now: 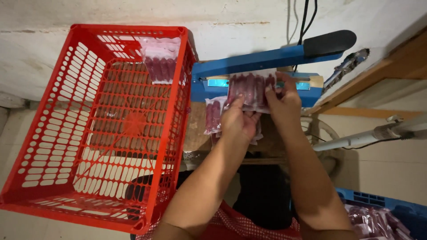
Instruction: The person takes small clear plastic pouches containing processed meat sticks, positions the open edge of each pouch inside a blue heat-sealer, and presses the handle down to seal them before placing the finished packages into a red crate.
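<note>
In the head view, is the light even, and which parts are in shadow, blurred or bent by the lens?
Head view: soft, fairly even light on the wall; deep shadow under the wooden table, near the person's lap; slight motion blur on the left hand and right hand holding the clear packet of dark red sticks; wide-angle lens bends the red basket; mild sheen on the blue heat sealer.

One camera sits on the person's head. It looks straight down, close over the hands, the blue sealer and the red basket.
</note>
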